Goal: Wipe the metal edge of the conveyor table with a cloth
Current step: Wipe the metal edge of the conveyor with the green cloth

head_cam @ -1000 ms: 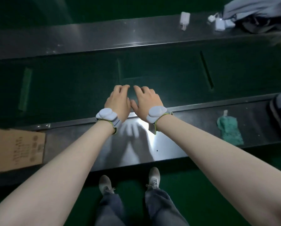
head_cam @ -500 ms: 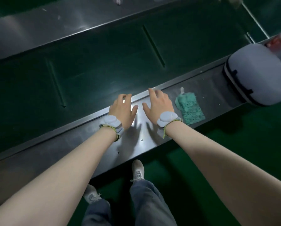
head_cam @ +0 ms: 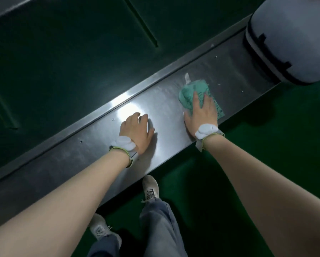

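Note:
A shiny metal edge point(head_cam: 166, 108) runs diagonally along the near side of the conveyor table, next to the dark green belt point(head_cam: 72, 62). A crumpled green cloth point(head_cam: 188, 91) lies on that edge, right of centre. My right hand point(head_cam: 201, 110) lies flat on top of the cloth, fingers spread over it. My left hand point(head_cam: 135, 130) rests palm down on the bare metal to the left of the cloth, its fingers curled, holding nothing. Both wrists wear grey bands.
A large grey case with black trim point(head_cam: 292, 39) sits on the metal edge at the far right. Beyond the belt, a second metal edge point(head_cam: 3, 6) shows at the top left. Below the table are green floor point(head_cam: 229, 182) and my legs and shoes point(head_cam: 151, 190).
My right hand has moved right from the bare metal onto the green cloth. My left hand stays on the metal, fingers now curled. The view has shifted to the right and closer.

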Action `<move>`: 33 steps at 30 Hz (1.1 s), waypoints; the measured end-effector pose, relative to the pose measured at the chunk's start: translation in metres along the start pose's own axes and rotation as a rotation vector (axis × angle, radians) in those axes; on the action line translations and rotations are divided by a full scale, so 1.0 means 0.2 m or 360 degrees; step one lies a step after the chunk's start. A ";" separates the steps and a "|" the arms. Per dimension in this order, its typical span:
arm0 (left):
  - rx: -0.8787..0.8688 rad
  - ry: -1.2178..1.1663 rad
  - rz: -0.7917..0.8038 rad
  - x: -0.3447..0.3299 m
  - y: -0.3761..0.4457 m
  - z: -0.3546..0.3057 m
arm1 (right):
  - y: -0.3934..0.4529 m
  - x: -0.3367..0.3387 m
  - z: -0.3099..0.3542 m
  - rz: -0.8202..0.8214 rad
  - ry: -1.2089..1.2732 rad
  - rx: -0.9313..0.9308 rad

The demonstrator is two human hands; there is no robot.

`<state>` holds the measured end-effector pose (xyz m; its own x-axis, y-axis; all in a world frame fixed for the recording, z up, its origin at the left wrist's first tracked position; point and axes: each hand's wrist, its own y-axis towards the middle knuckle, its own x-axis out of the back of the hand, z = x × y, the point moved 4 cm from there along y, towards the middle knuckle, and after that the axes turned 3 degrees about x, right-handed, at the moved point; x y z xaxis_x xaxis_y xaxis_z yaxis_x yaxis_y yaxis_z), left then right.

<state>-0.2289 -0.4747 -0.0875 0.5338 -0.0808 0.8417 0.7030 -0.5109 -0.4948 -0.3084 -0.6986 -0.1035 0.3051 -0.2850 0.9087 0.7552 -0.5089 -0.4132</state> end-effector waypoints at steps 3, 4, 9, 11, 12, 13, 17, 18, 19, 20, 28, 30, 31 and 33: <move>-0.0070 -0.0031 -0.0149 -0.08 -0.01 0.07 | 0.13 -0.08 -0.07 -0.0022 -0.0074 -0.0020; -0.0090 -0.0048 -0.0220 -0.11 -0.03 0.10 | 0.15 -0.10 -0.08 -0.0032 -0.0088 -0.0044; -0.0029 -0.0089 -0.0514 -0.20 -0.12 0.39 | 0.20 -0.23 0.01 -0.0166 -0.0090 -0.0211; -0.0002 -0.0111 -0.0553 -0.20 -0.15 0.45 | 0.19 -0.23 0.01 -0.0209 -0.0087 -0.0252; 0.0026 -0.0120 -0.0565 -0.20 -0.17 0.50 | 0.19 -0.23 0.04 -0.0221 -0.0100 -0.0248; 0.0053 -0.0134 -0.0575 -0.20 -0.19 0.53 | 0.18 -0.23 0.06 -0.0226 -0.0124 -0.0241; 0.0190 -0.0240 -0.0601 -0.20 -0.32 0.68 | 0.10 -0.25 0.23 -0.0224 -0.0228 -0.0197; 0.0214 -0.0256 -0.0593 -0.20 -0.36 0.71 | 0.09 -0.25 0.27 -0.0227 -0.0244 -0.0184; 0.0240 -0.0269 -0.0581 -0.20 -0.39 0.75 | 0.08 -0.25 0.32 -0.0226 -0.0257 -0.0161; 0.0268 -0.0276 -0.0570 -0.20 -0.44 0.80 | 0.06 -0.26 0.38 -0.0221 -0.0266 -0.0122; 0.0537 -0.0331 -0.0528 -0.20 -0.71 1.15 | -0.24 -0.34 1.02 -0.0199 -0.0337 0.0276; 0.0604 -0.0359 -0.0555 -0.22 -0.78 1.24 | -0.32 -0.37 1.17 -0.0210 -0.0359 0.0406; 0.0634 -0.0372 -0.0558 -0.23 -0.81 1.30 | -0.37 -0.39 1.26 -0.0212 -0.0376 0.0476; 0.0690 -0.0389 -0.0551 -0.26 -0.89 1.42 | -0.47 -0.44 1.43 -0.0195 -0.0389 0.0618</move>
<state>-0.2494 -0.1371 -0.1048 0.2964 0.2530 0.9210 0.9550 -0.0733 -0.2873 -0.2399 -0.3928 -0.1281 0.2925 -0.0184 0.9561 0.9410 -0.1724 -0.2912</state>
